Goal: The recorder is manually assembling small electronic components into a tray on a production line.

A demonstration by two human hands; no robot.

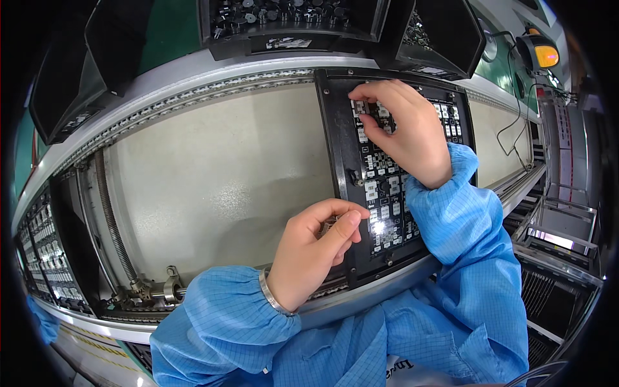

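A black carrier frame (342, 155) holds a dark circuit board panel (387, 166) covered in white and silver components, lying across the conveyor. My right hand (409, 129) arches over the panel's far left part. Its thumb and index finger are apart, with nothing visible between them; the other fingers are partly hidden. My left hand (316, 248) is at the frame's near left edge, fingers curled and thumb against the index finger. Within that curl a few small metal-legged parts (329, 224) show partly; their exact kind is unclear. Its index fingertip reaches the panel's left side.
Beyond the conveyor rail (193, 87) a black bin (290, 29) contains many small round metal-legged components. Another black bin (438, 35) with small parts stands to its right. More boards (48, 251) lie at the far left. An orange-lit device (545, 56) and cables are at the upper right.
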